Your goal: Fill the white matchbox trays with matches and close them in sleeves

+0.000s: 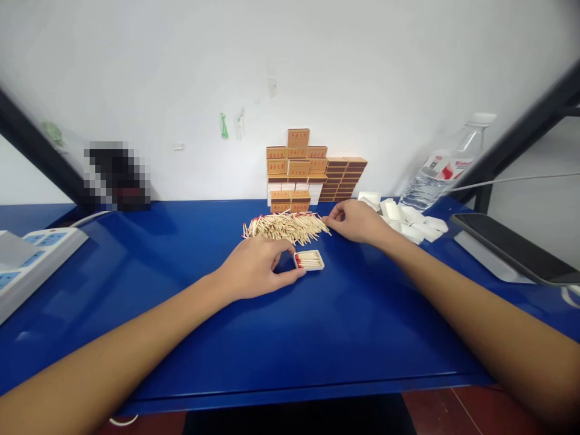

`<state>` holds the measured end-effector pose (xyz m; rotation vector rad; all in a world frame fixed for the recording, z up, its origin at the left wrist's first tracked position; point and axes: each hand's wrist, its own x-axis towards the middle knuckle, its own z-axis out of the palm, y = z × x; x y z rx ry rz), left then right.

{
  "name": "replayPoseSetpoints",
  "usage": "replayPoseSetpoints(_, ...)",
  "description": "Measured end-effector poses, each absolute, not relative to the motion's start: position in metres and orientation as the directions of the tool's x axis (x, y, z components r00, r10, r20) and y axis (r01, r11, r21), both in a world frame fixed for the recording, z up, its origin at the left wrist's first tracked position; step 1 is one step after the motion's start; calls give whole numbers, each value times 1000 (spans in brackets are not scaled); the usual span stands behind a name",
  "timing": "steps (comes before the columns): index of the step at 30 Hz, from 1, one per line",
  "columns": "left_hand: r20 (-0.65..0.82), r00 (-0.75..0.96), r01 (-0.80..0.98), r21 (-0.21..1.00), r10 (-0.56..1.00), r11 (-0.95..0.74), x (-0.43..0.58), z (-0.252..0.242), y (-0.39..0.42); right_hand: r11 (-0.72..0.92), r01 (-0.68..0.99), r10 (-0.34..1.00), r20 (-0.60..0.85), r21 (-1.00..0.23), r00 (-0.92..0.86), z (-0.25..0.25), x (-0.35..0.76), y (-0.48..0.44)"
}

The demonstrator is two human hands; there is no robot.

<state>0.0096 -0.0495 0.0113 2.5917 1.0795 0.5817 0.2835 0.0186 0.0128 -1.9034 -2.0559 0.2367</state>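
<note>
My left hand (256,267) grips the left end of a small white matchbox tray (322,264) between thumb and fingers. Red-headed matches (310,260) lie side by side in it, heads to the left. Just behind is a loose heap of matches (287,228). At the heap's right end my right hand (356,220) has its fingers bent together, the tips touching the match ends; whether a match is pinched there is too small to tell. Orange matchboxes (298,167) are stacked behind the heap against the wall, with brown-sided boxes (343,179) beside them.
White empty trays (410,220) lie piled right of my right hand. Behind them a water bottle (441,163) leans by the wall. A phone (516,244) rests on a white box at the right. A power strip (40,257) stands at the left on the blue table (290,338).
</note>
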Motion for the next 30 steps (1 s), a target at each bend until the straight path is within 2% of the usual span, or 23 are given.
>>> replayPoseSetpoints(6,227,647,622,396,728,-676,10,10,-49,106,916,992,103,-388,-71,12,280,19)
replayPoseSetpoints(13,229,649,622,388,725,-680,9,9,-48,105,860,994,19,-500,-110,18,277,15)
replayPoseSetpoints(30,234,651,618,389,722,-683,10,10,-48,35,899,999,3,-436,-37,24,273,8)
